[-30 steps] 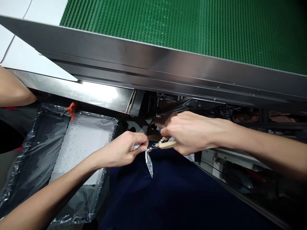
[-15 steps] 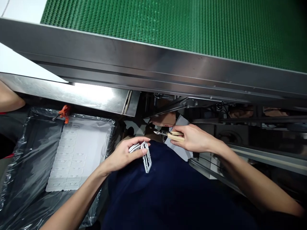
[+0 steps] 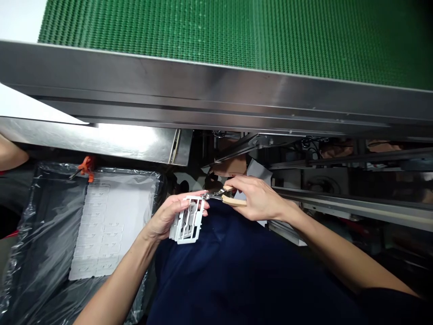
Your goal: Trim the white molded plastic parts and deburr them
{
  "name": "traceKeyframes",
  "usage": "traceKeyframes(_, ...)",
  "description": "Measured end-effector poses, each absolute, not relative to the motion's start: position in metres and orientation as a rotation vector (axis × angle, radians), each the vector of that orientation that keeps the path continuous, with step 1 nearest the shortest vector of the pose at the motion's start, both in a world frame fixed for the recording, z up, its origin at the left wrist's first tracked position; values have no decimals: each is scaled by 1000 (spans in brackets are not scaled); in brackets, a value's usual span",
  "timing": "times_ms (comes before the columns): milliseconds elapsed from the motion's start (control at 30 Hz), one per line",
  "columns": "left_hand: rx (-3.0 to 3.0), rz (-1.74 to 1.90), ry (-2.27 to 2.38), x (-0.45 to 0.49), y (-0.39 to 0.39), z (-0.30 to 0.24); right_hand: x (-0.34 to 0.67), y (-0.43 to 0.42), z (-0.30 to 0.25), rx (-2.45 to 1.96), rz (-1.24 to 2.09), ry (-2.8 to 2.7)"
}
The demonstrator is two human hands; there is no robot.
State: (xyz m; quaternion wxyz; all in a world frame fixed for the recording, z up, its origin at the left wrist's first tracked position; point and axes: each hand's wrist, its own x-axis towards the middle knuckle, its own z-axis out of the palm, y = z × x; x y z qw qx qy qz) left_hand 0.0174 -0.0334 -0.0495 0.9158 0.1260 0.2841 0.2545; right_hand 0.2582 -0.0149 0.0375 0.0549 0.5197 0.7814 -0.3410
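My left hand (image 3: 166, 215) grips a small stack of white plastic frames (image 3: 190, 221), rectangular with slots cut through them. The front frame's face is turned toward me. In my right hand (image 3: 262, 198) is a pair of nippers (image 3: 233, 201) with cream handles, its handles spread. The metal jaws (image 3: 209, 196) meet the upper right corner of the frames; whether they close on the plastic I cannot tell. Both hands are in front of my dark blue clothing (image 3: 243, 266).
A green conveyor belt (image 3: 216, 31) with a metal side rail (image 3: 203, 85) runs across the top. At left, a plastic-lined black bin (image 3: 50, 234) holds a white sheet with rows of flat parts (image 3: 98, 225); an orange clamp (image 3: 88, 169) grips its rim. Another person's arm (image 3: 11, 153) shows at far left.
My left hand has turned the white frames so their face shows. My right hand has moved left, bringing the nippers' jaws to the frames' corner.
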Motion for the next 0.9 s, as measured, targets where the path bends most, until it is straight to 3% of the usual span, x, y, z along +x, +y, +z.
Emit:
traceKeyframes(633, 245, 505, 576, 11, -40, -52, 252, -10, 34, 1469, -946, 2481)
traceKeyframes(900, 206, 569, 586, 14, -38, -52, 258, -13, 31, 1826, -1217, 2253)
